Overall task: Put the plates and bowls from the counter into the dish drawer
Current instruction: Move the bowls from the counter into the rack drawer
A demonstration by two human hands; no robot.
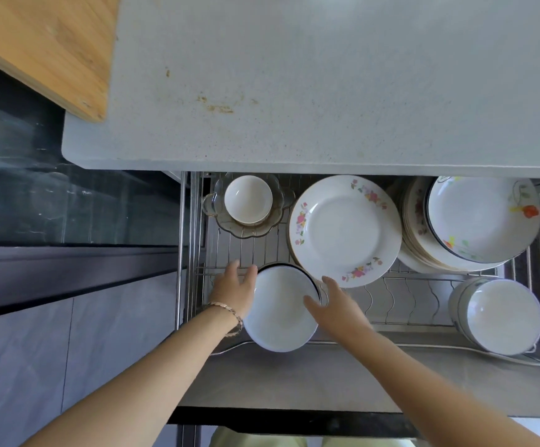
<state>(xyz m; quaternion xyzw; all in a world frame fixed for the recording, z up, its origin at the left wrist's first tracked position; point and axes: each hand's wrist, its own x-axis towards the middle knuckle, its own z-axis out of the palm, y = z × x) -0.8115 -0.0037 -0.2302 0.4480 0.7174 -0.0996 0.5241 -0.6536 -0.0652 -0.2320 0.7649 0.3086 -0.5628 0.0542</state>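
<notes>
The dish drawer (391,346) stands pulled out below the grey counter (294,91). A white bowl (279,312) with a dark rim sits at the drawer's front left, on top of at least one more bowl. My left hand (234,287) lies against the bowl's left side with its fingers nearly straight. On the right side, my right hand (334,301) touches the rim with its thumb, fingers extended. Further back lie a flowered plate (346,230), a stack of plates (474,221) and a small white bowl (248,199) in a glass dish.
Stacked white bowls (503,317) fill the drawer's front right corner. Bare wire rack (400,301) shows between them and my right hand. A wooden cutting board (46,43) overhangs the counter's left end. No dishes show on the visible counter.
</notes>
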